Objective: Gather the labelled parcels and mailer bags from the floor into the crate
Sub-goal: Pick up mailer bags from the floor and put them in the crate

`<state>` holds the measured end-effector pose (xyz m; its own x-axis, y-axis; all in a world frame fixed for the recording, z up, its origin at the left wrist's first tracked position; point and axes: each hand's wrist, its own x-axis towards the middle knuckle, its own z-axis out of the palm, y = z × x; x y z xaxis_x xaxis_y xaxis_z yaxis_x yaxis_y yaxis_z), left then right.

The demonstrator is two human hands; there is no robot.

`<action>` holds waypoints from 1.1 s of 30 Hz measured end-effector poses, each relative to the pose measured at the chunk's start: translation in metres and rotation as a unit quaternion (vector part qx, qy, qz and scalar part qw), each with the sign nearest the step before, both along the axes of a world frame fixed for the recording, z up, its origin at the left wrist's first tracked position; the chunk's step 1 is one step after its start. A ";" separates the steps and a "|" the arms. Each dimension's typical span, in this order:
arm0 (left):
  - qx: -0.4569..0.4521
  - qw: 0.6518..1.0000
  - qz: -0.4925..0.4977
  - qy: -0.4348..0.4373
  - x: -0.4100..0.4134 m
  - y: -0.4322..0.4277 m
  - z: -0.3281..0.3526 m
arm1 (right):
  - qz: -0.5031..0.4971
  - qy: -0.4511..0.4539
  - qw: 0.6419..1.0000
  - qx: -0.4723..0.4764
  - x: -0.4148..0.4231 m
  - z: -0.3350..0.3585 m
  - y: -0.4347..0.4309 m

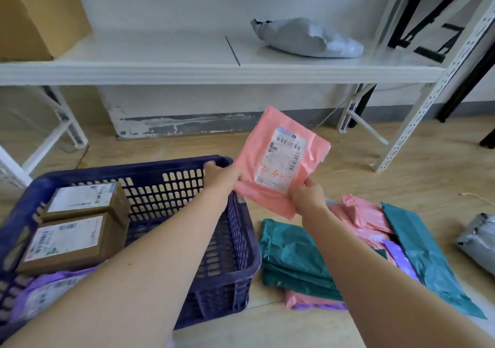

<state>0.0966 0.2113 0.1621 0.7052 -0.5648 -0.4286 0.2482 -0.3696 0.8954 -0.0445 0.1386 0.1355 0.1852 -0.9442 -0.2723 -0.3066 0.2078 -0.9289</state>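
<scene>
Left hand [222, 177] grips left edge of pink mailer bag [254, 157]. Right hand [308, 196] pinches its bottom edge, thumb on front. Bag held upright, label [281, 160] facing person, over far right corner of crate [160, 167].

Do well: swing bag left past rim, lay flat on bare bottom right of boxes, label up, let go both hands together.

Count:
- In crate: two brown boxes [72, 240], one purple bag [48, 291].
- On floor right of crate: two green bags [292, 256], at least two pink bags [359, 213], at least one purple mailer [401, 259], one grey bag [476, 240].
</scene>
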 end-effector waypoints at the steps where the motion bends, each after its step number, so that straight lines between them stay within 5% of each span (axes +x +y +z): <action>1: 0.016 0.995 -0.007 -0.095 0.011 0.010 0.007 | 0.025 0.041 0.998 -0.029 0.005 0.004 0.005; 4: 0.047 0.923 -0.087 -0.371 0.047 0.043 0.029 | 0.128 0.109 0.983 -0.071 0.027 0.015 0.024; 6: 0.059 0.884 -0.133 -0.445 0.068 0.057 0.037 | 0.195 0.134 0.966 -0.105 0.045 0.019 0.036; 15: 0.156 0.936 -0.066 -0.310 0.136 0.128 0.016 | 0.370 0.188 0.881 -0.229 0.139 0.014 0.094; 22: 0.170 0.972 0.079 -0.145 0.193 0.200 -0.034 | 0.376 0.196 0.898 -0.119 0.183 -0.009 0.113; 27: 0.207 0.966 0.124 -0.090 0.211 0.252 -0.061 | 0.455 0.191 0.861 0.123 0.204 -0.040 0.138; 33: 0.424 0.891 -0.038 -0.160 0.220 0.273 -0.068 | 0.543 0.233 0.801 0.096 0.219 -0.059 0.182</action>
